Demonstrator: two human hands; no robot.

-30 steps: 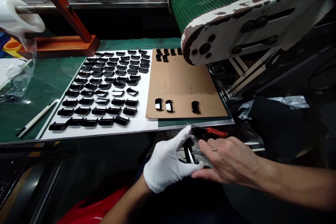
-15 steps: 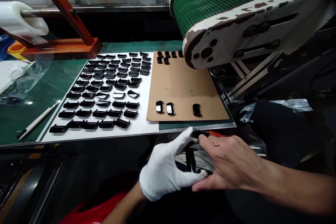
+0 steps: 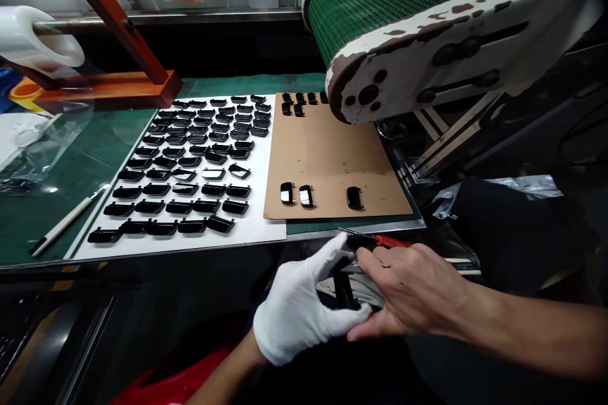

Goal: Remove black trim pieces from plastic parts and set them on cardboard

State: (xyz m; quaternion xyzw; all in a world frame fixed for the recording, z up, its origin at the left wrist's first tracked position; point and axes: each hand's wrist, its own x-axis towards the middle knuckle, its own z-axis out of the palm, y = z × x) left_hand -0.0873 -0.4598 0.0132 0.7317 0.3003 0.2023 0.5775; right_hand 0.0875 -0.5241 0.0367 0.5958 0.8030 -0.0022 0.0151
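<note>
My left hand (image 3: 298,307), in a white glove, grips a small black plastic part (image 3: 342,285) between thumb and fingers in front of the bench edge. My bare right hand (image 3: 411,288) is closed at the right side of the same part, its thumb close to the gloved thumb; its fingertips are partly hidden. Just behind my right hand is a red-handled tool (image 3: 392,241) with a thin metal shaft. Three glossy black parts, one of them a loose piece (image 3: 354,197), lie along the near side of the brown cardboard (image 3: 327,145).
Several rows of black parts cover a white sheet (image 3: 263,202) at left. A conveyor (image 3: 403,44) with a green belt overhangs the cardboard's right side. A white pen-like stick (image 3: 69,221), a wooden stand (image 3: 107,90) and a plastic film roll (image 3: 35,35) are farther left.
The view has shifted slightly. The black part has turned a little between my hands, its shiny face showing less; both hands keep nearly the same grip.
</note>
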